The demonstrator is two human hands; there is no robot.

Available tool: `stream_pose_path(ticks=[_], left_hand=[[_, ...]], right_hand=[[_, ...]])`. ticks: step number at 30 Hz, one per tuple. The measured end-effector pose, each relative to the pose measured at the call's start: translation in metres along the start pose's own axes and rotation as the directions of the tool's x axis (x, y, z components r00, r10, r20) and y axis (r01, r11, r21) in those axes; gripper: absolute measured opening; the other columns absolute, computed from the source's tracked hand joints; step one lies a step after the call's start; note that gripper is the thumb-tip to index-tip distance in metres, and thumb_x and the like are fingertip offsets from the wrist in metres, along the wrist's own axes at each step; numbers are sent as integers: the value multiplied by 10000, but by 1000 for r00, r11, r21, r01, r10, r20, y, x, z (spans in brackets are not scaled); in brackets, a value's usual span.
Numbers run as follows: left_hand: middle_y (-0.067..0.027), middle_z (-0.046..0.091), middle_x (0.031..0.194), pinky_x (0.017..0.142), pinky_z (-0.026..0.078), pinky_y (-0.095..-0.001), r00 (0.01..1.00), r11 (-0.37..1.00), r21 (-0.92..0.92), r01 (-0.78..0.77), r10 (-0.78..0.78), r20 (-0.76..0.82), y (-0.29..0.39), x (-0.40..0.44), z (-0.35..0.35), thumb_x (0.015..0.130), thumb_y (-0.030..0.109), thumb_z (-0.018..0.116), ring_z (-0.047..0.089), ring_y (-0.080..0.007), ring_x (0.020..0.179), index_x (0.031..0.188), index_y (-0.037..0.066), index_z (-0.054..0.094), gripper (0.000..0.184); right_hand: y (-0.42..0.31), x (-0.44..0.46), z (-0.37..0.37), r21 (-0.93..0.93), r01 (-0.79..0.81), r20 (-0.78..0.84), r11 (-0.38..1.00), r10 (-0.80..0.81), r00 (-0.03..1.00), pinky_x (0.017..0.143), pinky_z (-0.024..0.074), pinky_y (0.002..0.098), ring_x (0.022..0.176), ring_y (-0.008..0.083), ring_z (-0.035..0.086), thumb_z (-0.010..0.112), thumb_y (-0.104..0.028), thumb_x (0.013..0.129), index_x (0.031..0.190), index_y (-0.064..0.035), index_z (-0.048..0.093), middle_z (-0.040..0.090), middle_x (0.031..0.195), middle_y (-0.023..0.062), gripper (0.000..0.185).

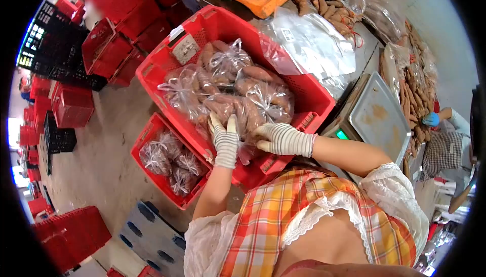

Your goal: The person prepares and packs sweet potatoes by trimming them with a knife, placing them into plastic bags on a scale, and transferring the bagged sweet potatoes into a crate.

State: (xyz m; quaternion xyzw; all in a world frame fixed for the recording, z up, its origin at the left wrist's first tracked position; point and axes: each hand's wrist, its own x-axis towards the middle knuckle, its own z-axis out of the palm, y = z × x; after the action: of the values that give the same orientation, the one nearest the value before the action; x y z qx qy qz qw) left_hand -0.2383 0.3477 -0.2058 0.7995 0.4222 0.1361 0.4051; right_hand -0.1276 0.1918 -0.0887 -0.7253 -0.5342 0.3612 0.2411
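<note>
Both my hands wear white-and-grey striped gloves and hold a clear plastic bag of sweet potatoes [230,106] at the near side of a large red crate [164,92]. My left hand [224,141] grips the bag's left side, fingers pointing away from me. On its right side my right hand [286,139] has curled fingers, their tips partly hidden by plastic. Several more knotted bags of sweet potatoes [266,92] fill the crate around it.
A smaller red crate [139,153] with bagged produce stands lower left. To the right is a scale [379,112] with a green display. Plastic bags [314,44] and loose sweet potatoes [329,11] lie beyond. Co-workers' gloved hands show at the top and right. Stacked crates [109,49] stand left.
</note>
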Motion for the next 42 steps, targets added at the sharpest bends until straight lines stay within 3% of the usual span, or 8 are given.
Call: stream_pose_path(ticks=[4, 11, 15, 17, 23, 27, 31, 42], left_hand=[[-224, 231, 1448, 1062, 139, -579, 981, 976, 180, 123, -92, -171, 14, -1, 30, 829, 469, 532, 175, -411, 1339, 1398, 115, 305, 708], [-150, 299, 1437, 1058, 86, -601, 980, 935, 336, 111, -47, -192, 9, 14, 27, 823, 452, 538, 214, -344, 1345, 1365, 151, 362, 644], [-177, 385, 1380, 1063, 85, -589, 950, 810, 515, -280, 313, 24, 50, 12, 33, 792, 471, 571, 295, -353, 1307, 1352, 99, 370, 701], [-177, 427, 1347, 1066, 122, -561, 840, 635, 551, -542, 398, 368, 87, 14, 41, 756, 505, 613, 335, -319, 1292, 1366, 89, 353, 783], [-200, 582, 1153, 986, 326, -521, 616, 318, 563, -763, 93, 782, 127, 40, 84, 741, 457, 663, 562, -328, 1080, 1382, 5, 280, 873], [-228, 633, 1036, 898, 410, -474, 648, 201, 616, -762, 216, 730, 72, 61, 140, 805, 291, 588, 632, -333, 951, 1395, -73, 155, 817], [-234, 651, 933, 822, 463, -419, 592, 358, 549, -755, 13, 806, 139, 61, 98, 773, 193, 553, 649, -330, 874, 1411, 29, 249, 726], [-164, 656, 967, 766, 493, -409, 692, 418, 557, -718, 345, 634, 140, 96, 23, 726, 232, 632, 635, -309, 859, 1107, 131, 608, 395]], right_hand=[[29, -34, 9, -386, -52, 86, 921, 92, 992, 805, 457, 441, 917, 348, 579, 564, -394, 800, 1052, -46, 595, 608, 977, 158, 431], [57, -59, 37, -475, 140, -106, 869, -214, 971, 827, 393, 389, 858, 292, 555, 552, -389, 814, 900, -51, 605, 592, 858, 118, 353], [59, -64, 36, -432, 173, -169, 885, -268, 949, 827, 392, 389, 845, 288, 552, 564, -385, 803, 923, -42, 604, 589, 846, 119, 365], [60, -65, 36, -399, 154, -182, 904, -243, 953, 848, 386, 386, 864, 284, 548, 581, -404, 783, 955, -42, 608, 588, 869, 119, 402], [67, -68, 40, -321, 140, -236, 937, -222, 946, 923, 353, 381, 950, 278, 526, 601, -454, 749, 1000, -49, 615, 594, 942, 108, 477], [73, -68, 47, -299, 127, -287, 946, -216, 933, 903, 360, 376, 912, 279, 525, 612, -475, 724, 940, -61, 619, 588, 901, 106, 467], [75, -69, 49, -307, 120, -328, 944, -223, 918, 868, 367, 372, 855, 279, 520, 622, -478, 704, 858, -66, 604, 567, 823, 92, 440], [77, -72, 50, -274, 100, -349, 956, -196, 917, 813, 392, 357, 846, 251, 521, 676, -446, 657, 760, -95, 629, 588, 820, 70, 368]])
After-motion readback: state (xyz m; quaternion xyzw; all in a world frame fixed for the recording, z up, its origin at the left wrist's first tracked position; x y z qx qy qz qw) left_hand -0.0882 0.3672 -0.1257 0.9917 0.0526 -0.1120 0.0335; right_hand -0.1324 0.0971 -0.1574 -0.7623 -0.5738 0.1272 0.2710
